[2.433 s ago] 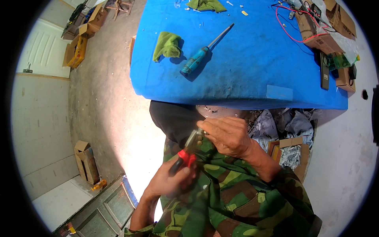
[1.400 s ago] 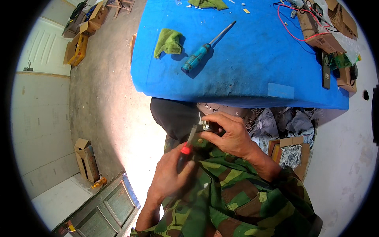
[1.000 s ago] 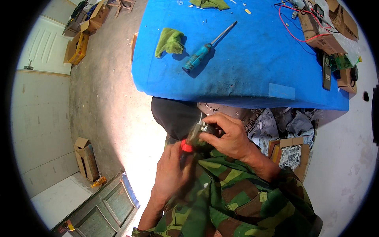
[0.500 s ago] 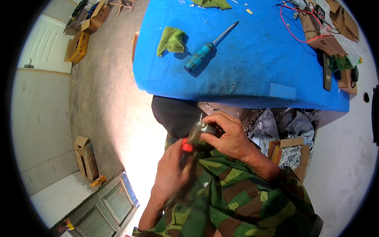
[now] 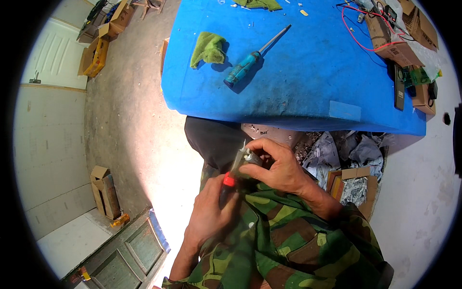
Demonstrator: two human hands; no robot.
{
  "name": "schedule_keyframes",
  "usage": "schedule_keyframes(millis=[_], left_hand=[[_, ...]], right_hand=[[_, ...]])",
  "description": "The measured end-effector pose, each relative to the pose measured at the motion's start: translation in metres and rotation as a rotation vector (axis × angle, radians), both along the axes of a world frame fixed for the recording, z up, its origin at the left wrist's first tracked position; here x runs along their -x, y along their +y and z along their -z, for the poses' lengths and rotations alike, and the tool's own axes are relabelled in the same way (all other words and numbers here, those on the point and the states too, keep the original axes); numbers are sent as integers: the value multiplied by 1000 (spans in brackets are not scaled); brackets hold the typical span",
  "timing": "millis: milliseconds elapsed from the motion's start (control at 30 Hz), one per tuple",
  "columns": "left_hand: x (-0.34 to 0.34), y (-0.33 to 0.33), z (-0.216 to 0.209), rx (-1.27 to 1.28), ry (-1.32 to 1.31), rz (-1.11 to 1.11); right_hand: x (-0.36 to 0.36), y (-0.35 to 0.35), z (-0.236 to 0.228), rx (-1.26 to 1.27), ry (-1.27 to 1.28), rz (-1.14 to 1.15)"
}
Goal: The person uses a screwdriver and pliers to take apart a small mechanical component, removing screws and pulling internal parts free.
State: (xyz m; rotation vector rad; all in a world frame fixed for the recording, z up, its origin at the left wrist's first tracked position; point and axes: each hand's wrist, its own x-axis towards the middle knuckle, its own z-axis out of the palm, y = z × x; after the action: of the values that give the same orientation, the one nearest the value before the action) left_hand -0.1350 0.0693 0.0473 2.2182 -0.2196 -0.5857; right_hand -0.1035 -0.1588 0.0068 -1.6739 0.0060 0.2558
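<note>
Above my lap, my left hand [image 5: 209, 204] is closed around the dark handle of a bladed hand tool [image 5: 229, 179] with a red collar. Its narrow, pale metal end points up and away; the exact kind of tool is unclear. Between thumb and fingers, my right hand [image 5: 279, 166] grips a small silvery metal cylinder [image 5: 251, 158], partly covered by the fingers. The tool's tip end lies against or right beside the cylinder's pale, ragged end. On the blue-covered table [image 5: 308, 72] ahead lies a screwdriver [image 5: 244, 69] with a teal handle, beside a folded green cloth [image 5: 210, 48].
Cardboard boxes, a red cable [image 5: 342, 24], a dark phone-like object [image 5: 399, 86] and a green bottle [image 5: 418, 76] crowd the table's right side. Under its edge sit crumpled plastic and an open carton [image 5: 370, 190] of scraps. A tall cardboard box [image 5: 106, 192] stands on the floor at left.
The metal cylinder has turned slightly in my right hand, so its ragged end shows more. The tool has tilted a little. Both grips stay the same.
</note>
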Motion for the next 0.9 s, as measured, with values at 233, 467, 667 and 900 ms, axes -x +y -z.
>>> schedule_keyframes(millis=[233,467,667,900], left_hand=[[-2,8,-1,53,77,-6],[-4,12,-2,59,163,37],[-7,14,-7,32,171,47],[-8,13,-7,-30,67,90]], right_hand=[[-1,-7,16,47,-308,1],[-2,-9,16,85,-401,-14],[-9,-15,13,236,-538,-23],[-16,-16,9,381,-701,-37]])
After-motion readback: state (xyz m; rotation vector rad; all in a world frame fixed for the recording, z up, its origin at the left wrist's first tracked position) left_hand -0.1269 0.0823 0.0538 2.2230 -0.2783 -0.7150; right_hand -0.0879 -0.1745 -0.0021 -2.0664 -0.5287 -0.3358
